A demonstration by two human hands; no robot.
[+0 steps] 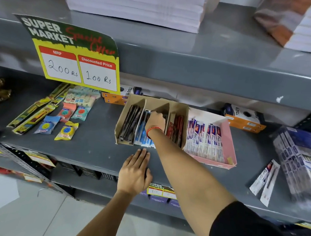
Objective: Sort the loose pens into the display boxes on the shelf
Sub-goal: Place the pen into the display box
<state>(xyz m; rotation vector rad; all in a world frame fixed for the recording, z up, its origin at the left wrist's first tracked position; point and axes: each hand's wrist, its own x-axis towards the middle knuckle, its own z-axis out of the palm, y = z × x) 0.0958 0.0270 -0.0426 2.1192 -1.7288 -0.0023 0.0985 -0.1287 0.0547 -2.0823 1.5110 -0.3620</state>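
A brown cardboard display box [120, 123] with three compartments stands on the grey shelf [93, 146]. Its left slot holds dark pens [129, 123], the middle one blue packeted pens [142, 135], the right one red pens [176, 130]. My right hand [155, 120] reaches into the middle slot, fingers curled over the pens there; what it grips is hidden. My left hand [135, 171] lies flat on the shelf edge in front of the box, holding nothing. A pink box [228, 141] of white-and-blue pen packets sits to the right. Two loose pen packets [265, 180] lie farther right.
Erasers and sharpener packs [66, 119] lie scattered left of the box. A yellow price sign [81, 64] hangs from the upper shelf. Orange boxes [244, 120] stand at the back, blue-white packs [299, 161] at the right, paper stacks [136, 6] above.
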